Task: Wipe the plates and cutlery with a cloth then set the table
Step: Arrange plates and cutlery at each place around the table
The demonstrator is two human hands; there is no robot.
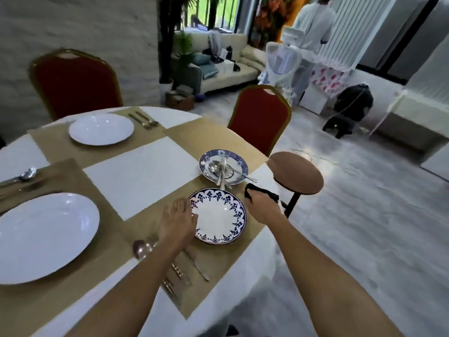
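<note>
A round table with a white cloth and tan mats fills the left of the view. Two red chairs stand at its far edge, and a round wooden stool stands just beside its right edge. A large white plate sits near the left edge, and a smaller white plate near the far edge. A blue-patterned plate lies by the right edge. Just beyond it, a second patterned plate holds piled cutlery. The left hand rests with fingers straight on the nearer patterned plate's left rim. The right hand grips a dark cloth just right of that plate. A spoon lies under the left forearm.
</note>
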